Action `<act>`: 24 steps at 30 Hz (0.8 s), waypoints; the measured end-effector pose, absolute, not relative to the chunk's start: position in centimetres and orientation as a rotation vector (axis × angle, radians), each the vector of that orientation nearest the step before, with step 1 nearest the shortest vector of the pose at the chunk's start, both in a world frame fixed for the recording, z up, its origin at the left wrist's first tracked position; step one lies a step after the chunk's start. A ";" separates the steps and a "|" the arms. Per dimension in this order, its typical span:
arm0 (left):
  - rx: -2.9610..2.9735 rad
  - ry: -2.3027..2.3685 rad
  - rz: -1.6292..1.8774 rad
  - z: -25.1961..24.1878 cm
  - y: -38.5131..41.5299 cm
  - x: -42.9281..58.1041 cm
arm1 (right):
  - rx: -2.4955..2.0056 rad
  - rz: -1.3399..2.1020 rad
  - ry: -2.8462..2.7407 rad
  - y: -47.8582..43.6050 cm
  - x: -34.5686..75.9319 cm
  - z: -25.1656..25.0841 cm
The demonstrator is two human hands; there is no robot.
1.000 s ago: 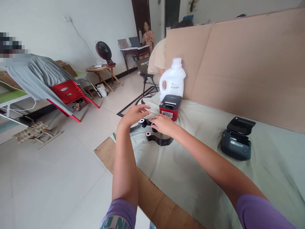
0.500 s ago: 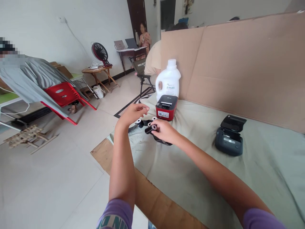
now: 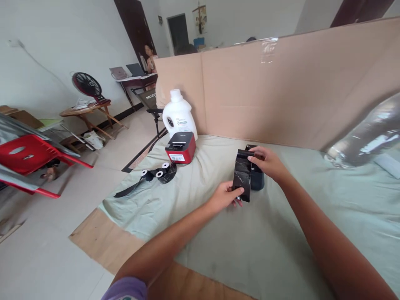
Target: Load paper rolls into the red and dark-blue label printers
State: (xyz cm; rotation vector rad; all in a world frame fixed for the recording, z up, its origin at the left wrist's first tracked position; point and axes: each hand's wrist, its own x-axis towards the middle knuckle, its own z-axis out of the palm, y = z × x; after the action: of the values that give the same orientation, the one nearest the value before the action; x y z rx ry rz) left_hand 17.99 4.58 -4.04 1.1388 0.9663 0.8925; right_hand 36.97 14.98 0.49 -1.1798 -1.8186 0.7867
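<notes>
A black marbled label roll (image 3: pixel 242 175) hangs partly unwound between my hands. My right hand (image 3: pixel 267 161) is closed on its rolled upper part, while my left hand (image 3: pixel 225 195) pinches the lower end of the strip with the thumb on top. Just behind the strip stands a small dark label printer (image 3: pixel 258 181), mostly hidden by the strip and my right hand. Farther left, several black rolls (image 3: pixel 160 173) with white cores lie on the cloth, one with a loose strip trailing left.
A red and black printer (image 3: pixel 181 148) stands by a white jug (image 3: pixel 179 111) at the back left. Cardboard (image 3: pixel 250 96) walls off the far side. A clear plastic bag (image 3: pixel 365 133) lies at right. A person (image 3: pixel 151 59) is in the background.
My hands have moved right, from beside the rolls to the dark printer. The roll in my right hand is now stretched out, and my left hand has taken hold of its end. The view has turned right.
</notes>
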 end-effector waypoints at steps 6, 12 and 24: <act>1.034 1.004 0.869 -5.2 3.9 20.0 | -1.448 0.421 -2.013 16.7 40.3 -2.9; 1.050 0.995 0.930 -5.2 4.5 21.3 | -1.611 0.381 -2.133 16.9 41.2 -2.6; 1.075 1.013 0.948 -6.5 3.8 21.9 | -1.792 0.323 -1.935 15.9 39.4 -3.9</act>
State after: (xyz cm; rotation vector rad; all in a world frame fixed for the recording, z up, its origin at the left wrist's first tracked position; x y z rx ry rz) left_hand 21.89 3.83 -6.49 1.0749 1.0128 0.9479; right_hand 39.40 15.90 -3.90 -1.7918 -1.9346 0.3227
